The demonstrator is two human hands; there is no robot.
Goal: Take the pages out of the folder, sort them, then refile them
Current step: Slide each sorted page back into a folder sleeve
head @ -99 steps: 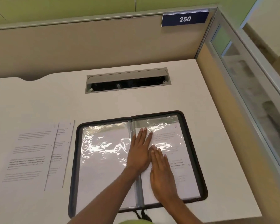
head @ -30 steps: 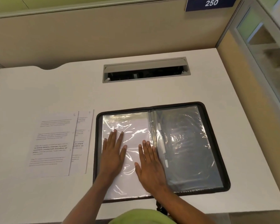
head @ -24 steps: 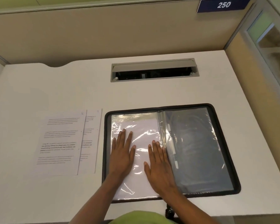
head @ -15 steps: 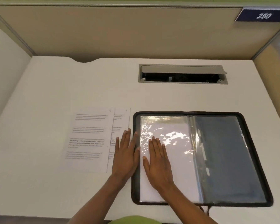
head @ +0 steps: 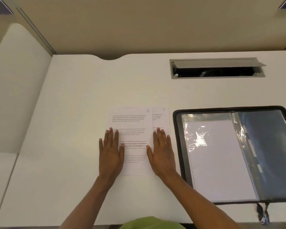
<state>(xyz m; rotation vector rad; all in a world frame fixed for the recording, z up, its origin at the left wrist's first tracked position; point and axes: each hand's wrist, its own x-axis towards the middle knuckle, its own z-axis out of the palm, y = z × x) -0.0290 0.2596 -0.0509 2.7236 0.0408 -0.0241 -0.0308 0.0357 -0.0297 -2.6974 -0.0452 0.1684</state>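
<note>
Two white printed paper sheets [head: 134,123] lie overlapped on the white worktop [head: 64,113], long axis running away from the person. The under sheet [head: 161,116] shows only as a strip along the right side of the upper one. Left hand [head: 111,154] is palm down on the upper sheet's left edge, partly on bare worktop. Right hand [head: 163,154] is palm down across the seam between the two sheets. Fingers [head: 112,138] of both hands are straight and held close together, thumbs angled inward, nothing pinched. Black zip-edged folder with clear plastic sleeves [head: 177,146] lies open just beside the sheets, on their right, not touching them. Its left sleeve looks white-backed, its right sleeve dark. Judgement: sorting step in hand, refiling not yet begun. The folder lies rightward of both hands, so the right hand is nearer for the transfer. Which edge the sleeves open on cannot be made out.
</note>
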